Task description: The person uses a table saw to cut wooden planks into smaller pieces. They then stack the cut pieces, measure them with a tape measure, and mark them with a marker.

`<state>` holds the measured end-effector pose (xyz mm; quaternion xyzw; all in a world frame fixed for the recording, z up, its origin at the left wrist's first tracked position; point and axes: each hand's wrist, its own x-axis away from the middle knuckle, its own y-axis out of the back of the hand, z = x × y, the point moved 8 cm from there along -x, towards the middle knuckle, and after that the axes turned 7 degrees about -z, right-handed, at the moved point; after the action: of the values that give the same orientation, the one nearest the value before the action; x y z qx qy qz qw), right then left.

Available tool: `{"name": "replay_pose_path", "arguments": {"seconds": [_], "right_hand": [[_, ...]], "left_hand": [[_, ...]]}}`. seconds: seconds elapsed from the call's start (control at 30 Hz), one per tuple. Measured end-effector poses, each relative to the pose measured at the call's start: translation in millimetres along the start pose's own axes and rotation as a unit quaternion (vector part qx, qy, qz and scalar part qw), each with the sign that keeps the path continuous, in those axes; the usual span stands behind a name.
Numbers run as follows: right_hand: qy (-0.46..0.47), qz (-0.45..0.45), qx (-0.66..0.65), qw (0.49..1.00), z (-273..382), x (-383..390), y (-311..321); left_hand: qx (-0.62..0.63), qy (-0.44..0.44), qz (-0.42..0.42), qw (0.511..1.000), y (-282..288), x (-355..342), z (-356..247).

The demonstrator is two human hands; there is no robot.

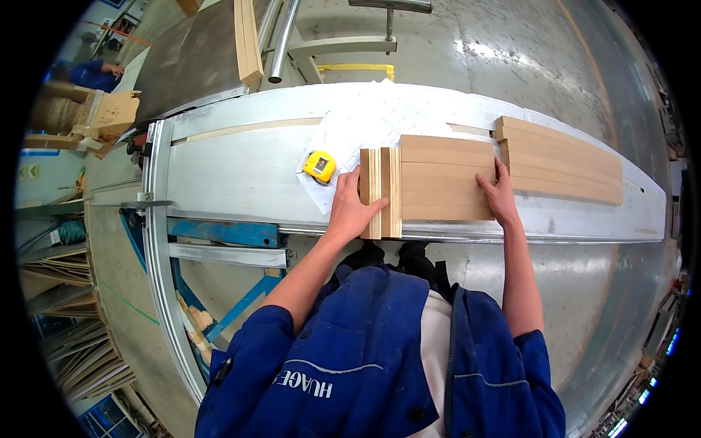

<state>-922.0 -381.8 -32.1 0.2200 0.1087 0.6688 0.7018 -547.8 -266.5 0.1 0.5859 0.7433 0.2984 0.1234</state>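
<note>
Your left hand (353, 208) is curled round the left one of the two strips (374, 193), its thumb over the top and its fingers on the outer side. Your right hand (499, 196) has its thumb on top of the planks (447, 175) and its fingers by their right end; you cannot tell from here whether it grips or only steadies them. The strips stand side by side on the worktop (234, 175), right against the left end of the planks, right in front of you. The longer boards (562, 157) lie just beyond your right hand.

To handle this well, push evenly from both ends so the pieces meet squarely. The strips look narrow enough to tip, so keep your left fingers low on the side. Mind your right fingers: the space before the longer boards looks tight enough to pinch. Keep the tape measure (319, 167) and the paper (365, 117) clear of the wood, since a trapped sheet could spoil the seating.
</note>
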Motion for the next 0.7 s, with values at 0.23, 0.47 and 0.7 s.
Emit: {"name": "replay_pose_path", "arguments": {"seconds": [0.23, 0.47, 0.7], "right_hand": [[0.137, -0.175, 0.055, 0.973, 73.7, 41.1, 19.1], [0.051, 0.047, -0.142, 0.987, 110.5, 138.9, -77.2], [-0.238, 0.281, -0.401, 0.838, 128.7, 199.7, -139.8]], "left_hand": [[-0.26, -0.098, -0.183, 0.943, 76.3, -37.1, 17.2], [-0.172, -0.09, -0.104, 0.975, 96.9, -33.8, -8.0], [0.402, 0.109, 0.19, 0.889, 65.7, 84.4, -60.5]]}}
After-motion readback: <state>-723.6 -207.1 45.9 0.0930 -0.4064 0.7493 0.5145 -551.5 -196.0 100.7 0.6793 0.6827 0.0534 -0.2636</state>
